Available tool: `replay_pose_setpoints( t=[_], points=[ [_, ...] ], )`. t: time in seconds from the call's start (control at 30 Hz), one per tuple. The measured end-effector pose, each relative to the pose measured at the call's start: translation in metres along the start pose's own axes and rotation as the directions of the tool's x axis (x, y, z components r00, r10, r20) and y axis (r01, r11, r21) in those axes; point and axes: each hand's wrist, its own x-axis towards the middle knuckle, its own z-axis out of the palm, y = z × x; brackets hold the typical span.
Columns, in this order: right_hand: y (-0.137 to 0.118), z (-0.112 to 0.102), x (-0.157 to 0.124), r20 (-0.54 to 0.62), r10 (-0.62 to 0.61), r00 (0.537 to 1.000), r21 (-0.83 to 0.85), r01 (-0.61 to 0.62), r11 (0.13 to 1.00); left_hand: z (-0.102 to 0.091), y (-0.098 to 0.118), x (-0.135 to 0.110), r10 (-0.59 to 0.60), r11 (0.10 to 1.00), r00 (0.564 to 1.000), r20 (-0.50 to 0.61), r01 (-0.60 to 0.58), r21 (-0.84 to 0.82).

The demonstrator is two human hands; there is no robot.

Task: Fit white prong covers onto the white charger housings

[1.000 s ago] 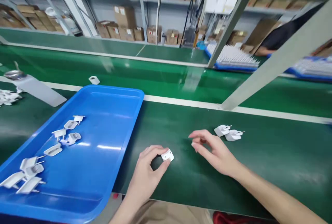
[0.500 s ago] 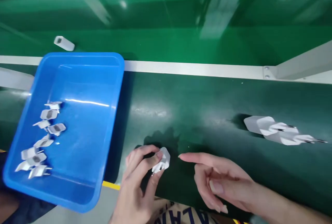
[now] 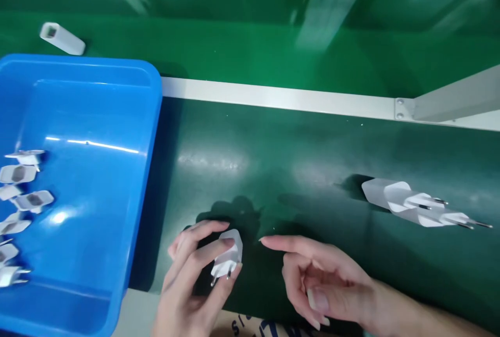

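My left hand [image 3: 199,269] pinches a white plug piece [image 3: 227,259] between thumb and fingers, low over the green bench. Its two metal pins point down toward my body. My right hand [image 3: 324,279] hovers just to the right, index finger stretched toward the plug piece without touching it. The other fingers of that hand are loosely curled, the thumb stands apart, and nothing is in them. Farther right, a few more white plug pieces [image 3: 410,202] with pins lie overlapping in a slanted row.
On the left stands a blue tray [image 3: 136,191] with several white plug pieces [image 3: 34,200] inside. Behind it lies a white adapter housing [image 3: 63,39] with an opening at one end. A white metal rail [image 3: 281,97] crosses the bench and meets a slanted bar [image 3: 457,97] at right.
The plug piece in my left hand has turned, so its pins show more plainly and point toward me. The view has shifted, putting the tray farther left. My right hand keeps its pose.
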Motion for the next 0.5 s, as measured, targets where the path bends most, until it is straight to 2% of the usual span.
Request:
replay_pose_setpoints(
  t=[0.07, 0.13, 0.23, 0.3, 0.4, 0.5],
  points=[
    [0.000, -0.001, 0.000, -0.009, 0.007, 1.000, 0.019, -0.007, 1.000, -0.002, -0.006, 0.004, 0.101, 0.995, 0.995, 0.019, -0.101, 0.000],
    [0.001, -0.002, -0.001, -0.036, 0.026, 0.999, 0.018, -0.025, 1.000, -0.003, -0.009, 0.006, 0.145, 0.989, 0.989, 0.015, -0.145, -0.033],
    [0.002, -0.004, -0.001, -0.057, 0.045, 0.997, 0.033, -0.043, 0.999, -0.002, -0.006, 0.007, 0.073, 0.995, 0.997, -0.015, -0.074, -0.061],
    [0.002, -0.006, -0.002, -0.031, 0.056, 0.998, 0.058, -0.054, 0.997, -0.001, -0.001, 0.007, 0.020, 0.998, 1.000, 0.003, -0.020, -0.065],
    [0.000, -0.009, -0.003, 0.006, 0.114, 0.993, 0.071, -0.115, 0.991, 0.000, 0.007, 0.007, -0.007, 0.997, 1.000, 0.020, 0.009, -0.074],
    [-0.002, -0.008, -0.005, -0.016, 0.164, 0.986, 0.055, -0.163, 0.985, -0.001, 0.010, 0.009, -0.012, 0.996, 1.000, 0.023, 0.014, -0.083]
  ],
)
